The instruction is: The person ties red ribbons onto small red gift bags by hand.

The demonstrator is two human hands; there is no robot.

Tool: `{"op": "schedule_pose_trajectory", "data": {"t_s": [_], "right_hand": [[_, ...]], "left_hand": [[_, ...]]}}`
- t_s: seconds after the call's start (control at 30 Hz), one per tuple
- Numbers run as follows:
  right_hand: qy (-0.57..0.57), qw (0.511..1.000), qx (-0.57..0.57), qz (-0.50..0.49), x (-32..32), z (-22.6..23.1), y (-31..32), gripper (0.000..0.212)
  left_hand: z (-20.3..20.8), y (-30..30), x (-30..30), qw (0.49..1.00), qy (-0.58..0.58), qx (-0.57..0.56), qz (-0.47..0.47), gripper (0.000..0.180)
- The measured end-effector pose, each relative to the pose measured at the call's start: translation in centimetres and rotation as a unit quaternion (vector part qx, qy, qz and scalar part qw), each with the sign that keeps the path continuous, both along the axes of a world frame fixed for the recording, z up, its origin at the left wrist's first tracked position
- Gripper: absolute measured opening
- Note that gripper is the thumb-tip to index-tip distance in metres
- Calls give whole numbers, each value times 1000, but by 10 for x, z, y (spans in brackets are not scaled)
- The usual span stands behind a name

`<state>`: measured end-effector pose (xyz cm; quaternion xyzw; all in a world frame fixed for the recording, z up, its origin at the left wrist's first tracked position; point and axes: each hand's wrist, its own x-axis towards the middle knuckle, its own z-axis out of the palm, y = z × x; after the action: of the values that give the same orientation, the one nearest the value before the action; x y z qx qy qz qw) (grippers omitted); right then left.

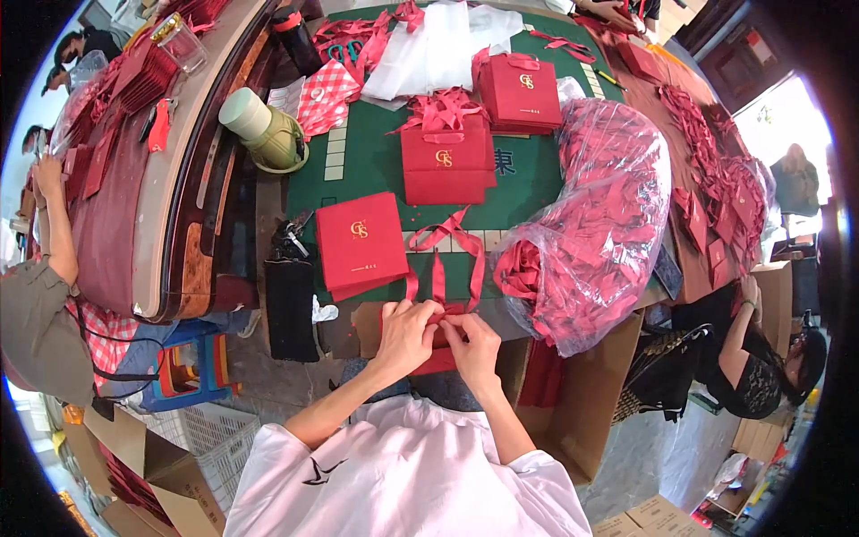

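At the table's near edge my left hand (408, 335) is closed, thumb and fingers pinching the edge of a red paper bag (438, 362). My right hand (472, 344) pinches the same bag close beside it, fingertips almost meeting. Whether a ribbon end lies between the fingers is too small to make out. Just beyond the hands, loose red ribbons (476, 246) trail over the table edge. A stack of flat red bags (360, 240) lies left of them. Farther back are bags with ribbon handles (442, 167) and another such stack (521, 94).
A clear plastic sack of red ribbons (599, 224) bulges at the right of the green table (358, 170). A lidded jar (261, 128) and a black bottle (295, 40) stand left. An open cardboard box (577, 403) is by my right side. Other people work on both sides.
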<state>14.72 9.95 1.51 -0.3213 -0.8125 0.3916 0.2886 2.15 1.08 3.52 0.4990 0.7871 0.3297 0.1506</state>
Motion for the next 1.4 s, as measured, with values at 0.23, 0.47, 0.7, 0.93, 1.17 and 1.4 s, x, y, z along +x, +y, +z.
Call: {"op": "schedule_pose_trajectory", "data": {"t_s": [0.23,0.47,0.7,0.93,1.17,1.4], "right_hand": [[9,997,-76,-10,-2,25,11,11],[-67,992,-54,93,5,35,46,8],[-160,943,-173,234,3,27,80,12],[-98,937,-300,153,-8,-2,77,14],[-4,981,-192,27,-9,8,73,18],[-139,966,-33,217,43,46,64,18]], "left_hand": [[3,2,-2,1000,-9,13,-25,21],[7,1,2,998,31,22,-58,18],[1,-1,8,984,136,69,-90,11],[6,2,9,980,139,99,-102,11],[12,8,4,993,56,94,-50,16],[9,9,-6,997,20,77,17,16]]}}
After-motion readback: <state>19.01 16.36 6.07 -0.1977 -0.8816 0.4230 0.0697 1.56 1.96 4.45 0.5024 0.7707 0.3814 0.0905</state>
